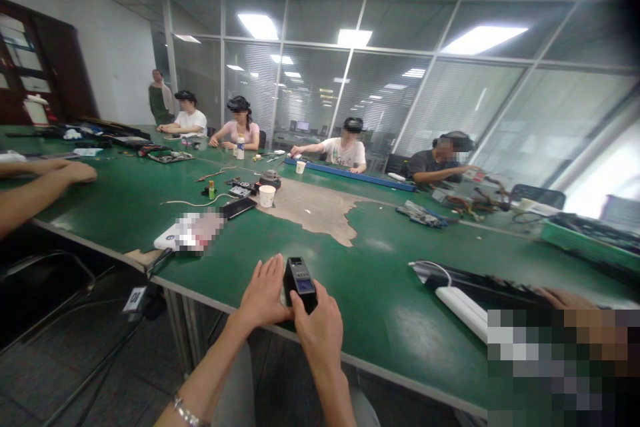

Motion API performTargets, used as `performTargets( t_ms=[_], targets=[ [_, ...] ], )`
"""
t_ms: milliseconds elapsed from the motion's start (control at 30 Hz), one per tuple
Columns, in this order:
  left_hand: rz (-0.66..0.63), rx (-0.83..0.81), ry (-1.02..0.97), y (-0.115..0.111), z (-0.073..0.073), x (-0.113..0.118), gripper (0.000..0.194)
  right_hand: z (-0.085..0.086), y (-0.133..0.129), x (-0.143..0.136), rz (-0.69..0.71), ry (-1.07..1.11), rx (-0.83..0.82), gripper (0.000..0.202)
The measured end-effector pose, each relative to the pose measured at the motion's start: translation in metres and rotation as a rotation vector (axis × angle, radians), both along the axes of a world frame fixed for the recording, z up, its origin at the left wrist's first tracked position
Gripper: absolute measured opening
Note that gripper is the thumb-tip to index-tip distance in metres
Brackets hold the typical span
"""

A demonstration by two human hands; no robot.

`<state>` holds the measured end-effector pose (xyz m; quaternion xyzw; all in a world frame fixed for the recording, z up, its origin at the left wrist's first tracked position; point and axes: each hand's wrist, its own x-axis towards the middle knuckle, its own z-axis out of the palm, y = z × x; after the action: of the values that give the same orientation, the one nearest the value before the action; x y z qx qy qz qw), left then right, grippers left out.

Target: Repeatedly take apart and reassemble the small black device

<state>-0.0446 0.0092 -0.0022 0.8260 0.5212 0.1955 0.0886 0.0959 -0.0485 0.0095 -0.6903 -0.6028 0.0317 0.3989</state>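
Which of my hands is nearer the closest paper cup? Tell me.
Left. The left hand is beside the black device, short of the paper cup; the right hand, at the device's right side, is farther back.

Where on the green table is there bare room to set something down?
Green tabletop between the right hand, on the black boxy device, and the long white bar; also between the leftmost person's forearms and the thin white cable. Crowded around the nearer white paper cup.
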Motion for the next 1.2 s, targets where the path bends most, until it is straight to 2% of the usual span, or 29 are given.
performTargets(
  t_ms=[67,200,367,500,700,867,1067,1200],
  targets=[
    [0.001,-0.001,0.009,0.001,-0.001,0.000,0.104,0.001,0.002,-0.002,0.004,0.044,0.023,0.044],
    [-0.008,0.008,0.022,0.002,-0.002,-0.002,0.107,0.008,0.003,-0.003,-0.018,0.147,0.112,0.051],
    [-0.033,0.005,0.026,0.001,0.000,-0.002,0.108,0.011,0.002,0.016,-0.078,0.236,0.180,0.056],
    [-0.022,-0.003,0.028,-0.001,0.003,-0.002,0.110,0.005,0.001,0.036,-0.171,0.164,0.141,0.058],
    [-0.024,-0.011,0.029,-0.001,0.005,-0.001,0.110,-0.005,0.004,0.048,-0.201,0.073,0.146,0.057],
    [-0.022,-0.008,0.028,-0.003,0.008,0.000,0.102,-0.014,0.006,0.051,-0.191,-0.002,0.042,0.053],
    [-0.025,-0.012,0.032,-0.006,0.012,0.001,0.101,-0.019,0.001,0.050,-0.202,-0.087,0.059,0.080],
    [-0.031,-0.017,0.030,-0.007,0.014,0.001,0.098,-0.021,0.000,0.052,-0.167,-0.063,0.061,0.062]
  ],
)
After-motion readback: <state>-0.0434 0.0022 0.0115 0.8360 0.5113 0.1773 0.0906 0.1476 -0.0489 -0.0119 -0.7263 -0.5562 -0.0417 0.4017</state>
